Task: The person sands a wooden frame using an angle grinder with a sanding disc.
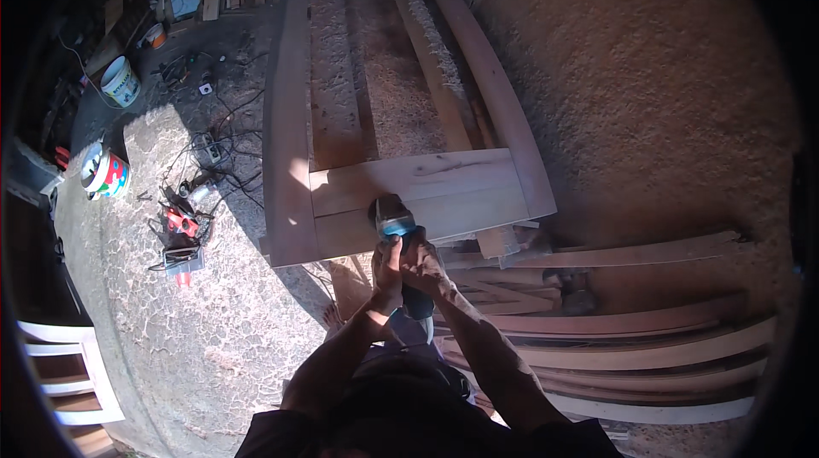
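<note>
Both my hands are closed round a teal and black angle grinder [396, 223], one on each side of its body. My left hand [388, 275] grips it from the left and my right hand [422, 266] from the right. The grinder's dark head rests on or just over the near wide rail of a wooden door frame [465, 175]; the exact contact is hidden. Two long side pieces [288, 100] run away from me, joined to this rail. The frame lies raised, with dusty planks [334, 74] beneath it.
Stacked boards [631, 321] lie at the right. On the floor at left are a red power tool [181, 221], tangled cables [223, 151], a colourful bucket [106, 172] and a white bucket [120, 83]. A rough brown wall [648, 74] rises at right. White slatted frames [72, 373] stand lower left.
</note>
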`<state>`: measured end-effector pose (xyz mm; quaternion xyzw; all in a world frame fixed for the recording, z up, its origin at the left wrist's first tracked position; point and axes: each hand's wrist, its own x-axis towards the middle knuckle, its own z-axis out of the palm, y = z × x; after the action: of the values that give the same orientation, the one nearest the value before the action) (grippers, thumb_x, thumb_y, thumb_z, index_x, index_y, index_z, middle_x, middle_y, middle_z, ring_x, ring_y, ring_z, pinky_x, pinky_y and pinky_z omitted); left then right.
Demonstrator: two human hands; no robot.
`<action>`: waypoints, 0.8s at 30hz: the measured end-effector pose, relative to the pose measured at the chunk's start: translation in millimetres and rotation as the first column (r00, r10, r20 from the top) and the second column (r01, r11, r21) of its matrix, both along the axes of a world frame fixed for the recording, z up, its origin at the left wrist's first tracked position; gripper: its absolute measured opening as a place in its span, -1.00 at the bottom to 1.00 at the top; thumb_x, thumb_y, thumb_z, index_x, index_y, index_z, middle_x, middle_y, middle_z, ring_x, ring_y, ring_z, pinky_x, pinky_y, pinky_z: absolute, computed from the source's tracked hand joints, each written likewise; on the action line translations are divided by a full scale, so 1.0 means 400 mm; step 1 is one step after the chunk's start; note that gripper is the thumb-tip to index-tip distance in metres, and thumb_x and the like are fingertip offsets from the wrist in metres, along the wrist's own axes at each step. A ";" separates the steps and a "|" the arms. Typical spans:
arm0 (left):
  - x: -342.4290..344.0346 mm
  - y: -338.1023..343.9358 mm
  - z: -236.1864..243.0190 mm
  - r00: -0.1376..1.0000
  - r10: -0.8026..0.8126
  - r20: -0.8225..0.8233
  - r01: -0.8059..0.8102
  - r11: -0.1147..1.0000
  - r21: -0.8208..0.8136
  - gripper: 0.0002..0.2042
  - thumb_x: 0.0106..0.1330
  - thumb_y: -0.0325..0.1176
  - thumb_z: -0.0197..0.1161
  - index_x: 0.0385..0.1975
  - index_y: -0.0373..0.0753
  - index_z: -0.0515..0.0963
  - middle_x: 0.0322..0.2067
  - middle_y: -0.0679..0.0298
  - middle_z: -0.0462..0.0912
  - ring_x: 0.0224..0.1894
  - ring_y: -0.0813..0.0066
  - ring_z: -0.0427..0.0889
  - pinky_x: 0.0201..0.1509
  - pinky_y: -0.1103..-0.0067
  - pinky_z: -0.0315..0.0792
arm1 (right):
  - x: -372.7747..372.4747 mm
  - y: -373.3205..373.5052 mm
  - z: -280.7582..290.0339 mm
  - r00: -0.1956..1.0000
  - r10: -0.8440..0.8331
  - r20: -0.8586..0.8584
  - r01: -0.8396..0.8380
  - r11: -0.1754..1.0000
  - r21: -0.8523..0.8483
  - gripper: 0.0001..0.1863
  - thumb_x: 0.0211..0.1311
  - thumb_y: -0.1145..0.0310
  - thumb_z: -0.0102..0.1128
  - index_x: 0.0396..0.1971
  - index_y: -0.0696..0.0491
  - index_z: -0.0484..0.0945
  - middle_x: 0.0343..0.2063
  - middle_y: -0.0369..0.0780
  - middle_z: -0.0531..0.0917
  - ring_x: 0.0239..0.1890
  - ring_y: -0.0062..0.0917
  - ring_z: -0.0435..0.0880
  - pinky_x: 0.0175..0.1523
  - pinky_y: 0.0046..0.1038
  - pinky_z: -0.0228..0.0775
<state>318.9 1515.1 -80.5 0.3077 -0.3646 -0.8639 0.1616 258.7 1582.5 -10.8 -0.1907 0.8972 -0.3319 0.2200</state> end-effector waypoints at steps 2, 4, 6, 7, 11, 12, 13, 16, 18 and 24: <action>-0.063 0.074 -0.014 0.999 -0.050 0.005 0.050 0.974 -0.221 -0.72 0.41 -0.12 0.29 -0.16 -0.22 0.58 -0.17 0.22 0.57 -0.16 0.39 0.53 -0.06 0.39 0.43 | -0.053 0.080 0.002 0.998 0.026 -0.064 -0.024 0.999 0.040 -0.35 0.28 0.05 0.21 0.04 0.24 0.13 -0.35 0.26 0.65 -0.22 0.25 0.67 -0.18 0.08 0.51; -0.122 0.146 -0.015 0.994 -0.077 -0.073 0.069 0.992 -0.106 -0.72 0.40 -0.14 0.28 -0.15 -0.25 0.55 -0.21 0.25 0.54 -0.17 0.46 0.50 -0.06 0.42 0.42 | -0.102 0.151 0.001 0.989 0.044 -0.144 -0.026 0.992 0.126 -0.46 0.27 0.13 0.18 -0.02 0.24 0.23 -0.31 0.26 0.59 -0.24 0.26 0.67 -0.17 0.10 0.54; -0.190 0.225 0.008 0.998 -0.064 -0.013 0.064 0.998 -0.022 -0.67 0.38 -0.10 0.29 -0.12 -0.26 0.54 -0.22 0.26 0.54 -0.15 0.49 0.49 -0.05 0.44 0.42 | -0.157 0.219 -0.001 0.991 -0.025 -0.134 0.048 0.984 0.171 -0.55 0.30 0.20 0.11 -0.04 0.26 0.29 -0.27 0.27 0.56 -0.24 0.26 0.66 -0.15 0.10 0.56; -0.220 0.261 0.024 0.997 -0.074 0.021 0.074 0.997 -0.008 -0.64 0.36 -0.07 0.29 -0.11 -0.27 0.54 -0.22 0.26 0.54 -0.14 0.49 0.50 -0.04 0.44 0.43 | -0.184 0.255 -0.004 0.990 -0.092 -0.110 0.108 0.982 0.155 -0.52 0.32 0.17 0.11 -0.02 0.26 0.25 -0.27 0.29 0.58 -0.22 0.30 0.65 -0.14 0.14 0.53; -0.325 0.392 0.084 0.991 -0.125 0.055 0.128 0.990 -0.060 -0.54 0.30 0.04 0.30 -0.09 -0.28 0.54 -0.21 0.25 0.55 -0.12 0.49 0.51 0.00 0.46 0.44 | -0.280 0.411 -0.023 0.974 -0.169 -0.152 0.176 0.984 0.038 -0.41 0.36 0.07 0.11 0.04 0.25 0.14 -0.26 0.34 0.63 -0.15 0.39 0.59 -0.08 0.23 0.44; -0.346 0.421 0.089 0.981 -0.173 0.083 0.174 0.985 -0.005 -0.50 0.30 0.06 0.29 -0.06 -0.30 0.55 -0.17 0.19 0.59 -0.10 0.46 0.54 0.02 0.44 0.45 | -0.305 0.447 -0.031 0.964 -0.186 -0.190 0.196 0.980 0.032 -0.37 0.33 0.05 0.15 0.06 0.25 0.15 -0.26 0.32 0.63 -0.15 0.36 0.61 -0.09 0.21 0.44; -0.371 0.448 0.090 0.967 -0.230 0.106 0.231 0.973 0.004 -0.48 0.30 0.06 0.28 -0.03 -0.31 0.55 -0.15 0.16 0.60 -0.08 0.43 0.56 0.03 0.42 0.45 | -0.329 0.484 -0.036 0.961 -0.168 -0.218 0.180 0.983 0.034 -0.37 0.33 0.05 0.16 0.07 0.25 0.15 -0.24 0.32 0.62 -0.13 0.35 0.61 -0.08 0.20 0.45; -0.446 0.526 0.087 0.926 -0.349 0.142 0.355 0.935 -0.017 -0.40 0.30 0.12 0.24 0.07 -0.34 0.53 -0.06 0.00 0.65 0.00 0.26 0.63 0.07 0.31 0.47 | -0.391 0.579 -0.033 0.955 -0.265 -0.135 0.286 0.942 0.174 -0.31 0.28 0.04 0.22 0.12 0.27 0.19 -0.12 0.34 0.59 -0.03 0.29 0.60 0.00 0.11 0.48; -0.474 0.580 0.086 0.917 -0.384 0.113 0.394 0.915 -0.089 -0.39 0.30 0.14 0.22 0.08 -0.33 0.53 -0.05 -0.02 0.65 0.02 0.21 0.64 0.08 0.30 0.48 | -0.415 0.635 -0.023 0.945 -0.270 -0.187 0.302 0.937 0.175 -0.27 0.25 0.01 0.25 0.13 0.28 0.21 -0.07 0.33 0.58 0.03 0.26 0.59 0.03 0.09 0.48; -0.552 0.712 0.082 0.870 -0.475 0.136 0.484 0.874 -0.041 -0.37 0.30 0.15 0.18 0.10 -0.34 0.49 -0.01 -0.12 0.64 0.09 0.02 0.63 0.16 0.24 0.44 | -0.482 0.780 -0.022 0.929 -0.306 -0.211 0.338 0.930 0.141 -0.18 0.19 -0.10 0.32 0.16 0.25 0.24 -0.02 0.31 0.59 0.08 0.23 0.58 0.05 0.08 0.49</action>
<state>97.9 1799.7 -47.7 0.2534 -0.4702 -0.8426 -0.0689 66.0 1894.6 -19.5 -0.0504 0.9585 -0.2646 0.0938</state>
